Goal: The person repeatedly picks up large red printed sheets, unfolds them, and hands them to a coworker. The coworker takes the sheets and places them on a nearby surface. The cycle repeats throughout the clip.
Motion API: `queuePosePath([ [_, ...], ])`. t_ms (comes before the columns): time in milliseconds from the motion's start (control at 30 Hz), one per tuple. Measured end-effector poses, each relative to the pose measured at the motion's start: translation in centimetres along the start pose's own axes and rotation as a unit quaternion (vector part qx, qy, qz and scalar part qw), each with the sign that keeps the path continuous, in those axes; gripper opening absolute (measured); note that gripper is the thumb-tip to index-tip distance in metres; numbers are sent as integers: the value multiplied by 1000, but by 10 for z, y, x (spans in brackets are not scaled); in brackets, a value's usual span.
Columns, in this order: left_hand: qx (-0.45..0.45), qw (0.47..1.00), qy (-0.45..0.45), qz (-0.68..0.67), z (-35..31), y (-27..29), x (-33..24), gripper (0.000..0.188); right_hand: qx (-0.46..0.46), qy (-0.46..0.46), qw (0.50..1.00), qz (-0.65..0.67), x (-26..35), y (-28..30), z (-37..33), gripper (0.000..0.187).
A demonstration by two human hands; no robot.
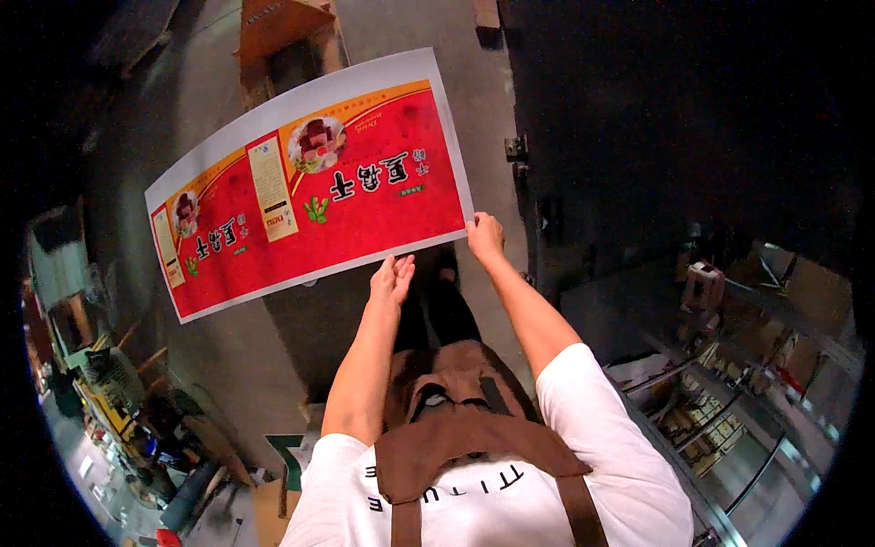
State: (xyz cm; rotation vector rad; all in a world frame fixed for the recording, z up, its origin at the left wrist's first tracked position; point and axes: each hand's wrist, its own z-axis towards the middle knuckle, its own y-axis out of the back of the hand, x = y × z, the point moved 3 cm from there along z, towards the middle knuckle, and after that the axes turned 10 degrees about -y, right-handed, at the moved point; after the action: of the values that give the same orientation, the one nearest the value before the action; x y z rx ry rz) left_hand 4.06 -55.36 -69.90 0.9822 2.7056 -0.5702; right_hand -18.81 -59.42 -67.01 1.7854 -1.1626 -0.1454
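Note:
A large printed packaging sheet [351, 196], red with an orange band, food pictures and a white margin, is held out in front of me. It bows slightly and slants down toward the left. My right hand [485, 237] is closed on its near right corner, with the thumb on top. My left hand [393, 279] is at the near edge, palm turned up and fingers stretched out. Whether those fingertips touch the sheet's underside I cannot tell. The far edge and the left end have no hand on them.
Beyond the sheet, an open brown cardboard box [284, 36] stands on the grey floor [387, 41]. Dark equipment fills the right side, with a metal frame [729, 428] at the lower right. Assorted clutter [123, 401] lies at the lower left.

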Motion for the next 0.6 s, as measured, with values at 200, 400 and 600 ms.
queuePosePath([
  [200, 0, 1000, 7, -4, -2, -5, 6, 30, 26, -27, 999, 17, -3, 4, 9, 31],
  [400, 34, 998, 22, 38, -6, -6, 15, 29, 30, -65, 997, 4, 16, 27, -5, 24],
  [600, 45, 997, 42, 52, -23, -13, 30, 33, 20, -56, 998, 1, 13, 32, -6, 23],
])
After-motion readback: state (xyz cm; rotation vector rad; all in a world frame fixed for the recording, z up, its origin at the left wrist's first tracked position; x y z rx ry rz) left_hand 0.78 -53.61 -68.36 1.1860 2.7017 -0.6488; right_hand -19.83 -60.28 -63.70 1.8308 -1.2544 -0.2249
